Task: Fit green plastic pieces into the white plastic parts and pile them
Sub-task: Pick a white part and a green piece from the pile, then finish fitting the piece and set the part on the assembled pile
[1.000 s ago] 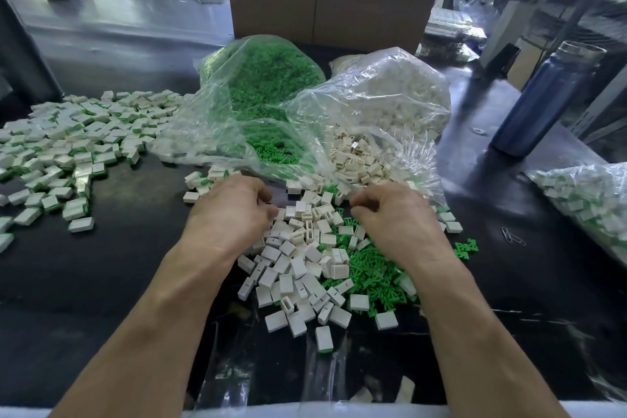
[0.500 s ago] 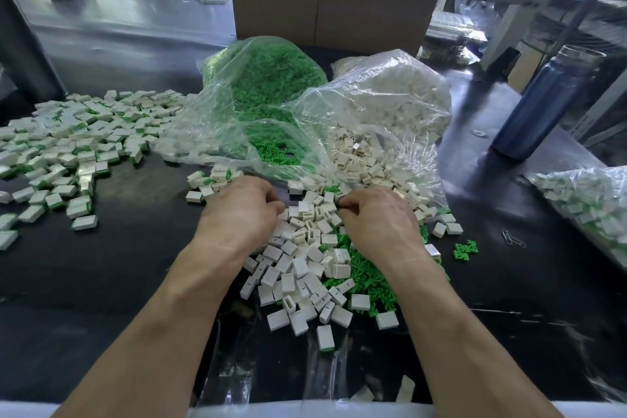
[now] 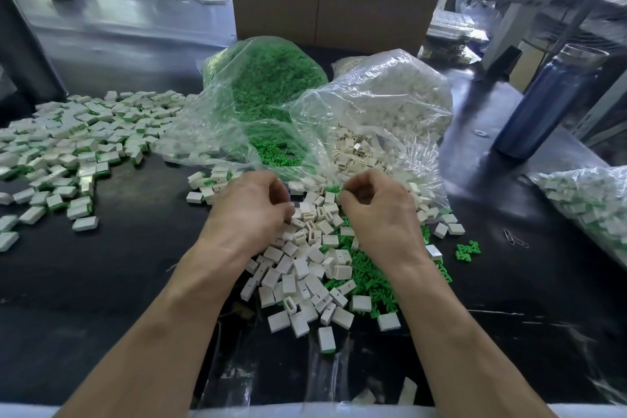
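While both hands hover over the loose heap of white plastic parts (image 3: 307, 268) and green plastic pieces (image 3: 364, 276) on the black table (image 3: 112, 268), the left hand (image 3: 249, 210) and right hand (image 3: 376, 210) curl their fingers inward — whether either pinches a piece, I cannot tell. Finished parts (image 3: 68, 153) lie piled at far left — beside two clear bags (image 3: 373, 112).

White plastic parts (image 3: 307, 268) and green plastic pieces (image 3: 368, 276) on a black table (image 3: 118, 282), blue bottle (image 3: 543, 105)

Bright daylight, glossy glare, warped edges
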`<action>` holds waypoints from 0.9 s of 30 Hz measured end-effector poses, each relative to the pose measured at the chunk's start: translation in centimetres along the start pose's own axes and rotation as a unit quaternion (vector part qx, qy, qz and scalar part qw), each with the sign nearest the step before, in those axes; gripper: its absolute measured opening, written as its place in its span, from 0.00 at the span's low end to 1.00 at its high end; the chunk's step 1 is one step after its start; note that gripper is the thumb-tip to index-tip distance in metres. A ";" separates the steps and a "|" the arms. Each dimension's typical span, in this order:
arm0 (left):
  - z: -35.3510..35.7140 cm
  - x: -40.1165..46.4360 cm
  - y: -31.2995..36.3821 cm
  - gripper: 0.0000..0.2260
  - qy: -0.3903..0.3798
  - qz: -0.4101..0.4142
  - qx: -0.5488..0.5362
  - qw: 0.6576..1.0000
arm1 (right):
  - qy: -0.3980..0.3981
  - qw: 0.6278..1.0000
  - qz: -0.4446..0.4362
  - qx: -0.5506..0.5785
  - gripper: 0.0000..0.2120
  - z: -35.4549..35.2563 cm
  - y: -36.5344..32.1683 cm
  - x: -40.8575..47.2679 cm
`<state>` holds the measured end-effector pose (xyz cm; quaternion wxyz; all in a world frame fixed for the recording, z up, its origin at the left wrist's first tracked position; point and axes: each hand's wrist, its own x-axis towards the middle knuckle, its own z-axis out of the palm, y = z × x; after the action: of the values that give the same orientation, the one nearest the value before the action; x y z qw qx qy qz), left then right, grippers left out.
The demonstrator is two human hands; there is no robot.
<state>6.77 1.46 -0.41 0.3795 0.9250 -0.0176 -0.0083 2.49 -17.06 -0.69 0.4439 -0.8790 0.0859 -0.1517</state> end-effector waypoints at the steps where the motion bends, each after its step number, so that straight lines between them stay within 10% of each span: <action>1: 0.1 0.0 0.1 0.06 0.005 0.004 -0.039 0.999 | 0.002 1.000 -0.001 0.030 0.04 0.1 0.0 0.0; 17: 0.4 -0.2 1.4 0.19 -0.095 -0.013 -0.546 0.832 | -0.012 0.939 0.012 0.342 0.03 0.6 -0.5 -0.3; 27: 1.0 -0.2 0.9 0.07 -0.079 0.035 -0.478 0.874 | -0.004 0.927 -0.012 0.376 0.05 0.6 -0.5 -0.5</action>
<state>6.56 0.14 -0.53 0.7730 0.6257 -0.0733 -0.0754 2.23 -16.15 -0.69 0.7400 -0.6495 0.0099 -0.1744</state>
